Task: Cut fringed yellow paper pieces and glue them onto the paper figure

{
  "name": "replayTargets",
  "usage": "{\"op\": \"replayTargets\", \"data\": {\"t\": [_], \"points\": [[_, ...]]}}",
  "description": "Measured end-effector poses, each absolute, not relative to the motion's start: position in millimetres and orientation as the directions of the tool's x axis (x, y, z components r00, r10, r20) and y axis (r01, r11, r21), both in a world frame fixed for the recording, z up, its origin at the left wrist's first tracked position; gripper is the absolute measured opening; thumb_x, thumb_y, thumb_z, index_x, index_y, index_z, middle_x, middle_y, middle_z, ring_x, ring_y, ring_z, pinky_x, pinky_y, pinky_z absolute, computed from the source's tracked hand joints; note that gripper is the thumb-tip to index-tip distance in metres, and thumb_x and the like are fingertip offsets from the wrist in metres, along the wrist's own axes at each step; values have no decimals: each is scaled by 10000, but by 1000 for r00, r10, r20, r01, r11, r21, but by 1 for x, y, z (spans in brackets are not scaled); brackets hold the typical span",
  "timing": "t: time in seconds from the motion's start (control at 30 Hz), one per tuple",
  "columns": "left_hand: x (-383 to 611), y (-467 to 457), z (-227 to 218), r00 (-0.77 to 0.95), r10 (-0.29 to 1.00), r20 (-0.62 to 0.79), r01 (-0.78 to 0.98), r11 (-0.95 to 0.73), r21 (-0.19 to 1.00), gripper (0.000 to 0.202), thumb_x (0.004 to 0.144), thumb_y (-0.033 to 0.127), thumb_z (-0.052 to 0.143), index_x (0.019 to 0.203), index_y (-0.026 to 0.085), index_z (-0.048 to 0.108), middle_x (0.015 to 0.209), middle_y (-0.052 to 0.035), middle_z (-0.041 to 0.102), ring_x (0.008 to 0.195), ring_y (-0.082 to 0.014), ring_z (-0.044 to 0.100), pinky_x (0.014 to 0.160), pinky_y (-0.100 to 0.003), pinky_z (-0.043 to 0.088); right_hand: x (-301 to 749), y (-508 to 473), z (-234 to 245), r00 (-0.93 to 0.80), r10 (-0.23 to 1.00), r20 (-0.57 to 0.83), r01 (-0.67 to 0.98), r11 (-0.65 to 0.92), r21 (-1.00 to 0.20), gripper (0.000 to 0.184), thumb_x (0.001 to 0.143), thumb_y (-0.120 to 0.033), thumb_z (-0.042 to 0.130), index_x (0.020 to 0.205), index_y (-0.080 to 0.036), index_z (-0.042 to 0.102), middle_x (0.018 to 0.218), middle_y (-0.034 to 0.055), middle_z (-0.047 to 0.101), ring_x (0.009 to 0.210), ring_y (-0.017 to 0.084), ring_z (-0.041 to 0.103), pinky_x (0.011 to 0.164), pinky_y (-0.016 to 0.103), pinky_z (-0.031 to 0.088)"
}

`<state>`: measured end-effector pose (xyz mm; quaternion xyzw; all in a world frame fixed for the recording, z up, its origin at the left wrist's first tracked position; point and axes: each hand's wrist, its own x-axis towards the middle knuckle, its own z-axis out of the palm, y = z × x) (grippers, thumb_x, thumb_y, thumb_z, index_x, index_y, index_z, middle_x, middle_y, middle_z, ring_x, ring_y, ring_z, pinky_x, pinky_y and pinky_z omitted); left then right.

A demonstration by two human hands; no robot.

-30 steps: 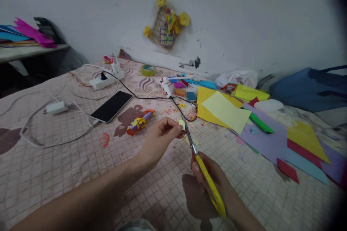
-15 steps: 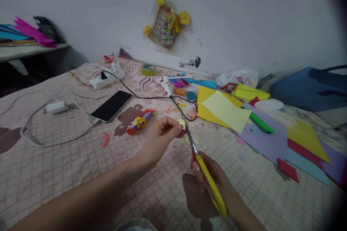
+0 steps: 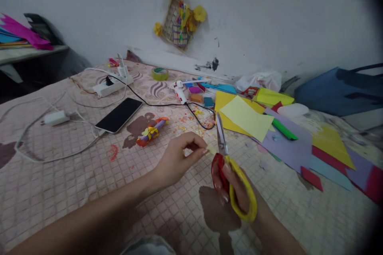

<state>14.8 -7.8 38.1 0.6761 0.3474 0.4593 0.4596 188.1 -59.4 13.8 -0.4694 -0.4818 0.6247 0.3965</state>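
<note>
My left hand (image 3: 176, 159) is closed in a pinch on a small pale yellow paper scrap (image 3: 211, 150) above the patterned bedsheet (image 3: 89, 183). My right hand (image 3: 236, 189) grips scissors (image 3: 229, 165) with red and yellow handles. Their blades point up and away, just right of the scrap. A small rolled paper craft (image 3: 151, 131) in purple, orange and yellow lies on the sheet just beyond my left hand.
A phone (image 3: 119, 114), charger (image 3: 55, 118), power strip (image 3: 111, 85) and cables lie at the left. A glue gun (image 3: 180, 91), tape roll (image 3: 159, 73) and coloured paper sheets (image 3: 245, 117) spread at the right. A blue bag (image 3: 344, 87) stands by the wall.
The scissors have swung upright and come off the scrap, handles now turned toward me. My left hand has lowered slightly with the scrap. The view has shifted a little.
</note>
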Motion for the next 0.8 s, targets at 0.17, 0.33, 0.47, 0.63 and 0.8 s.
{"op": "replayTargets", "data": {"t": [0.17, 0.33, 0.47, 0.63, 0.8], "points": [[11, -8, 29, 633, 592, 499, 224, -757, 614, 204, 884, 216, 466, 868, 219, 669, 942, -88, 662, 898, -196, 557, 829, -336, 386, 192, -54, 12, -271, 942, -198, -202, -257, -945, 292, 815, -468, 559, 749, -190, 498, 423, -90, 408, 324, 51, 301, 326, 170, 359], [8, -7, 25, 725, 513, 459, 188, -789, 585, 234, 882, 191, 464, 962, 280, 665, 1030, -63, 674, 966, -206, 557, 893, -369, 355, 191, -52, 9, -199, 955, -221, -283, -272, -920, 254, 717, -336, 685, 762, -198, 476, 472, -106, 418, 350, 44, 345, 333, 162, 357], [15, -11, 27, 594, 660, 460, 222, -684, 695, 172, 859, 226, 514, 979, 233, 638, 1042, -86, 646, 972, -206, 558, 876, -352, 399, 189, -51, 9, -76, 982, -173, -257, -187, -948, 236, 718, -303, 679, 779, -202, 474, 529, -93, 447, 378, 52, 388, 354, 178, 367], [32, -25, 26, 470, 880, 61, -19, -59, 998, 180, 806, 333, 590, 823, 153, 578, 782, -49, 615, 723, -153, 577, 669, -281, 467, 187, -51, 11, 127, 987, -95, -152, -75, -986, 248, 714, -298, 690, 797, -207, 474, 633, -67, 494, 452, 73, 453, 407, 202, 395], [38, -28, 18, 469, 876, -107, -147, 197, 969, 207, 718, 284, 683, 732, 139, 536, 658, 6, 567, 598, -97, 528, 578, -235, 432, 186, -55, 12, 124, 991, -42, -37, -37, -999, 205, 743, -291, 669, 792, -202, 491, 660, -59, 497, 492, 82, 471, 442, 208, 404]]}}
